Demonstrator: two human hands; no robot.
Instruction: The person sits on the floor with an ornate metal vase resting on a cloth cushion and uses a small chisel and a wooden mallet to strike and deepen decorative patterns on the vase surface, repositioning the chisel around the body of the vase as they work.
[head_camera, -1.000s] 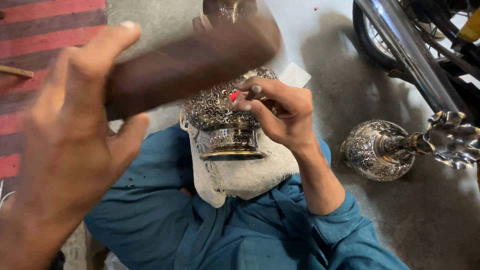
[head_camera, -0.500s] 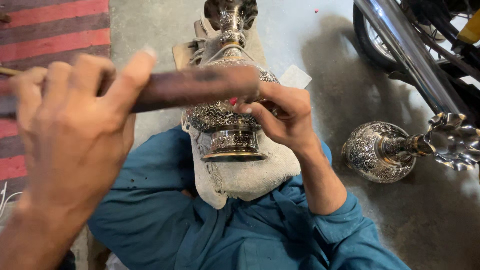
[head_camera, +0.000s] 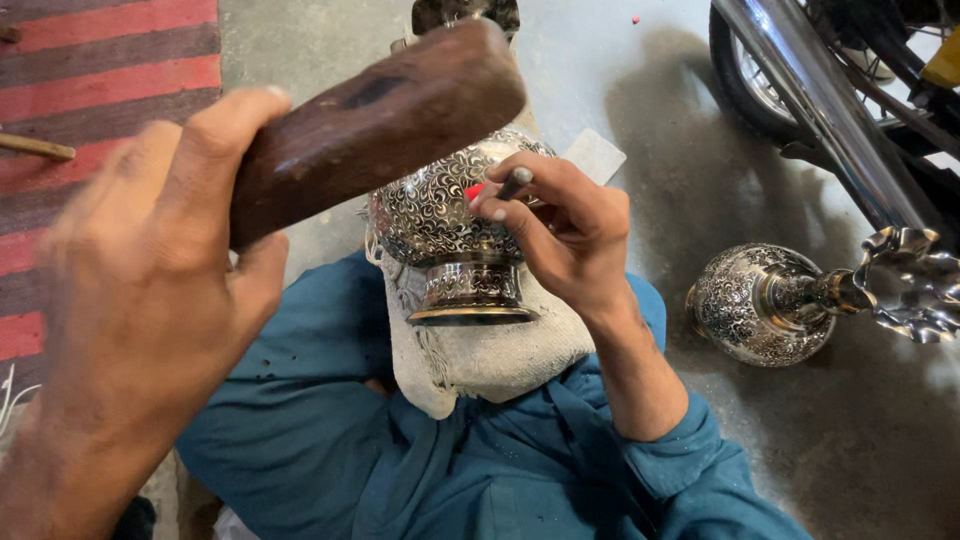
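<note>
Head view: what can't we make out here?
- Vase top: hidden behind the mallet, and the neck is cut by the top edge.
- Chisel tip: covered by the right hand; contact with the vase cannot be told.
- Left hand: blurred, so its grip is unclear.
- Second vase rim: cut by the right edge.
- Motorbike: mostly out of frame.

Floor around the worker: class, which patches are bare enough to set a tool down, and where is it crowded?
Bare: grey floor between the mallet and motorbike. Crowded: the lap, with vase, cloth, right hand; also around the second vase.
</note>
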